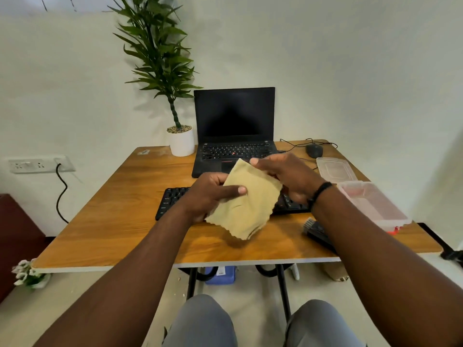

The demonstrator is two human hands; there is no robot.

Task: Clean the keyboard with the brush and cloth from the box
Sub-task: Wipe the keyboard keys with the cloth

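A tan cloth [250, 204] hangs in the air above the black keyboard [171, 200], held between both hands. My left hand [210, 194] grips its left edge with the thumb laid across the front. My right hand [285, 175] pinches its upper right corner. Much of the keyboard is hidden behind the cloth and hands. The dark brush [317, 231] lies on the table to the right, partly hidden under my right forearm. The clear plastic box [375, 206] stands open at the table's right edge.
An open black laptop [234, 128] sits behind the keyboard on the wooden table [120, 216]. A potted plant [180, 141] stands left of it. The box's lid [335, 169] and a black mouse [314, 150] lie at the back right.
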